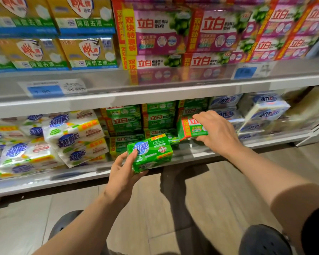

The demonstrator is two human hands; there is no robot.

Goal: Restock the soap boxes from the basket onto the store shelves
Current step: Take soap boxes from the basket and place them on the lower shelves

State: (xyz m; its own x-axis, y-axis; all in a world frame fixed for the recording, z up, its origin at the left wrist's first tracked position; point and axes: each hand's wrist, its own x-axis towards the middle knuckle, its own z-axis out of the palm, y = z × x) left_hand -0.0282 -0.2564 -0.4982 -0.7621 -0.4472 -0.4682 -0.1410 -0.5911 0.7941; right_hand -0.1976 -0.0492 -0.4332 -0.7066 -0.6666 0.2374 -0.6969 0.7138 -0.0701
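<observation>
My left hand (122, 173) grips a bright green soap box with a blue logo (150, 151), held just in front of the lower shelf's edge (77, 178). My right hand (216, 132) is closed on a green and red soap box (189, 128), which sits at the front of the lower shelf beside the stacked green soap boxes (142, 120). The basket is not in view.
White soap packs (50, 142) fill the lower shelf's left; blue and white packs (261, 111) fill its right. The upper shelf (155, 96) holds yellow boxes (63, 50) and pink boxes (201, 32). Below lie a wood-look floor (201, 199) and my dark shoes (263, 240).
</observation>
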